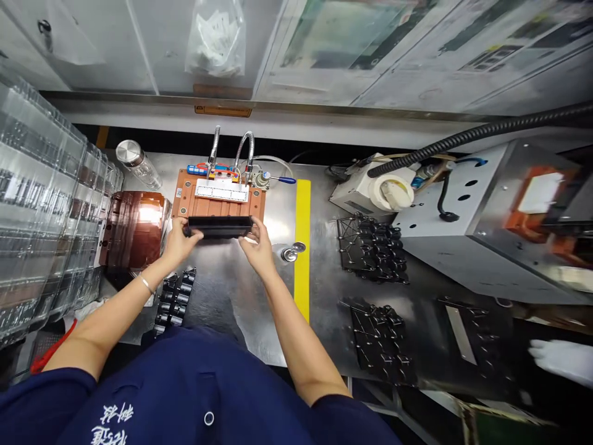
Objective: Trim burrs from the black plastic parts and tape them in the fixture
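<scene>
A long black rectangular part (217, 227) lies across the near edge of a copper-brown fixture (217, 201) on the metal bench. My left hand (178, 241) grips its left end and my right hand (257, 244) grips its right end. A white perforated strip (221, 190) sits on the fixture behind the black part. Two bent metal nozzles (245, 151) rise from the fixture's far side.
Stacked clear plastic trays (41, 210) stand at left, beside an amber-brown stack (136, 235). Black moulded parts (176, 300) lie near my left arm, more (373, 247) right of the yellow line (302, 241). A grey machine (482, 222) fills the right. Another person's white-gloved hand (560, 361) shows at far right.
</scene>
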### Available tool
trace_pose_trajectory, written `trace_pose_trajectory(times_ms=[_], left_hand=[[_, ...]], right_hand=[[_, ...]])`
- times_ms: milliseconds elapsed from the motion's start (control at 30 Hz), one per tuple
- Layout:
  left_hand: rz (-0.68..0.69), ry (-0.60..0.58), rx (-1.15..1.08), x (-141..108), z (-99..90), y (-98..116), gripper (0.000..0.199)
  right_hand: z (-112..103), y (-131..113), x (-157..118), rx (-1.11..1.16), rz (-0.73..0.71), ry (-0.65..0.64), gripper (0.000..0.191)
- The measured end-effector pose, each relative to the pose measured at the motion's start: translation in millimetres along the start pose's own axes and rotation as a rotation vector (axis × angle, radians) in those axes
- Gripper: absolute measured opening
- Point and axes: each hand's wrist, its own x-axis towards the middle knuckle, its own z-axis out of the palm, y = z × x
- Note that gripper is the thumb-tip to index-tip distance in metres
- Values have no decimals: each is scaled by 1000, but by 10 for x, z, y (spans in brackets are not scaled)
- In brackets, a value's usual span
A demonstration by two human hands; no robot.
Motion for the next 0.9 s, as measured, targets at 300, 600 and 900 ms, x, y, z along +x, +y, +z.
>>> trace_pose_trajectory(times_ms=[300, 600, 900], left_hand=[[653, 309, 7, -1185, -589, 93, 36], [570, 501, 331, -1631, -1270, 71, 25], [93, 1272, 852, -2136, -3428, 180, 59]], right_hand=[[342, -684, -1239, -743, 53, -366, 25], [249, -748, -1451, 254, -6, -538, 17], [808, -499, -1370, -351, -154, -467, 29]])
